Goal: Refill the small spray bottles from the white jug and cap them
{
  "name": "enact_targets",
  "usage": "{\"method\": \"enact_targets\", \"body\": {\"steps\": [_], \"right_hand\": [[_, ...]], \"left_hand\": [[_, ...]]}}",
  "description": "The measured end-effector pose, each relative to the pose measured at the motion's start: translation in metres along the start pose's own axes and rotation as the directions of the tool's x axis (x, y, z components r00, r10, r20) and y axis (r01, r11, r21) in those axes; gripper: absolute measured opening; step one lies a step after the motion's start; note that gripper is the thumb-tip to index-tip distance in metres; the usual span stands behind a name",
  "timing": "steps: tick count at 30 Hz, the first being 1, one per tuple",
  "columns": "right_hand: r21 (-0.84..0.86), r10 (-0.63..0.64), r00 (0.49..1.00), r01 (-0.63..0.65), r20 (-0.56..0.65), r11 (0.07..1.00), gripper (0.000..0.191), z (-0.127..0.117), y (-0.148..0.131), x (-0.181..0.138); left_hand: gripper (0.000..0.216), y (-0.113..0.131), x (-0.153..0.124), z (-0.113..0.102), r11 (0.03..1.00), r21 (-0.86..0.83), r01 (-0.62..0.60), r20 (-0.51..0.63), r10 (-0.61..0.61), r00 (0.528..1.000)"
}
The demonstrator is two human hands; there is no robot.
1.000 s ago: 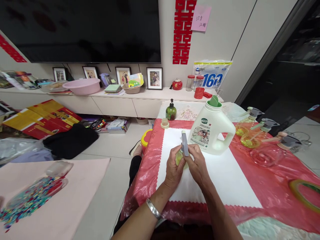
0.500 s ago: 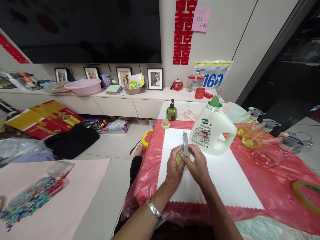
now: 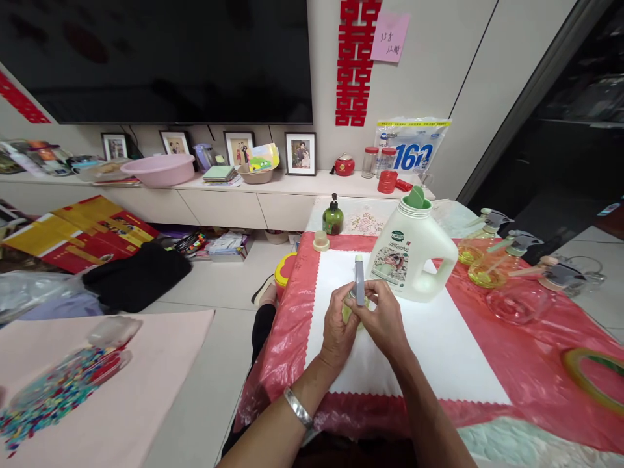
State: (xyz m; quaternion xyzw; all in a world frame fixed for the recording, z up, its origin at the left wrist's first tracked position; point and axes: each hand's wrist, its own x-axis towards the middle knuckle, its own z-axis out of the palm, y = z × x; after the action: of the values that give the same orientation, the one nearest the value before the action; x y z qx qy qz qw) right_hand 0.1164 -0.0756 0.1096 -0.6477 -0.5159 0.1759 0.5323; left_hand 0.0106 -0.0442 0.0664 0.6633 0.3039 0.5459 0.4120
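Observation:
Between my two hands stands a small spray bottle (image 3: 359,283) with a grey trigger head and pale yellow-green liquid, over a white cloth (image 3: 429,351). My left hand (image 3: 340,320) wraps round the bottle's left side. At the neck, just under the spray head, the fingers of my right hand (image 3: 383,315) are closed; most of the bottle is hidden by both hands. Right behind them is a large white detergent jug (image 3: 414,250) with its mouth uncapped and a green spout showing. A beige cap (image 3: 321,241) sits at the cloth's far left corner.
Several spray bottles (image 3: 524,299) stand on the red table cover (image 3: 565,364) at right, near a roll of tape (image 3: 595,383). A green pump bottle (image 3: 333,218) is at the back. On the left, a pink-covered table (image 3: 170,351) holds spilled colourful beads (image 3: 58,390).
The view has shifted slightly. My right fingers have moved a little around the spray bottle's neck, while my left hand keeps its hold.

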Motion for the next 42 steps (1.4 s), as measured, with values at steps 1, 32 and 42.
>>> {"method": "enact_targets", "body": {"steps": [1, 32, 42], "right_hand": [[0.010, -0.021, 0.999, 0.020, 0.050, 1.000, 0.028, -0.003, -0.001, 0.001], [-0.118, -0.137, 0.948, 0.107, -0.287, 0.987, 0.017, 0.025, 0.000, -0.009], [-0.040, -0.045, 0.972, 0.037, -0.231, 0.999, 0.019, 0.022, 0.002, -0.009]], "left_hand": [[0.043, 0.000, 0.000, 0.000, 1.000, -0.002, -0.003, 0.007, 0.003, 1.000], [0.052, -0.006, -0.005, 0.003, 0.989, 0.043, 0.144, -0.050, -0.142, 0.989], [0.045, -0.008, -0.003, 0.001, 0.994, 0.020, 0.104, -0.015, -0.104, 0.995]]}}
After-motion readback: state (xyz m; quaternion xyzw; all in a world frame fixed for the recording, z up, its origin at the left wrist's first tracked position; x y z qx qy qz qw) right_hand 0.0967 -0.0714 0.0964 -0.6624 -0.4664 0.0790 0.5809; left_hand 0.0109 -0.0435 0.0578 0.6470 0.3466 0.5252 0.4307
